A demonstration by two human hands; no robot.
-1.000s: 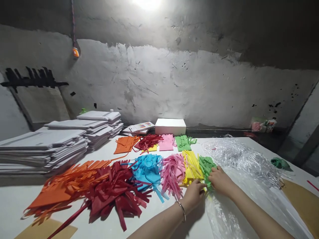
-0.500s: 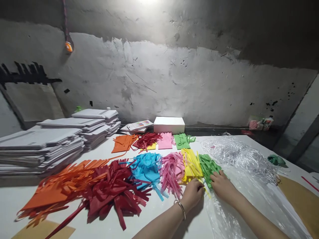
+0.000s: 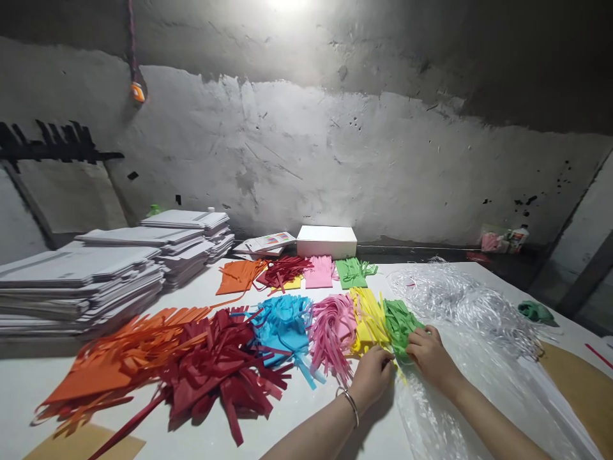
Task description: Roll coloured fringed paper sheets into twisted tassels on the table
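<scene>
On the white tabletop [image 3: 306, 418], green strips [image 3: 400, 319] lie at the right end of the nearer row, beside yellow strips [image 3: 368, 314]. The person's right hand [image 3: 431, 359] touches the green strips with bent fingers; whether it grips them cannot be told. The left hand [image 3: 371, 378] curls at the yellow strips' near end, its hold hidden. A clear tangle [image 3: 472, 303] lies toward the tabletop's right edge; a white box [image 3: 326, 242] stands by the far edge.
</scene>
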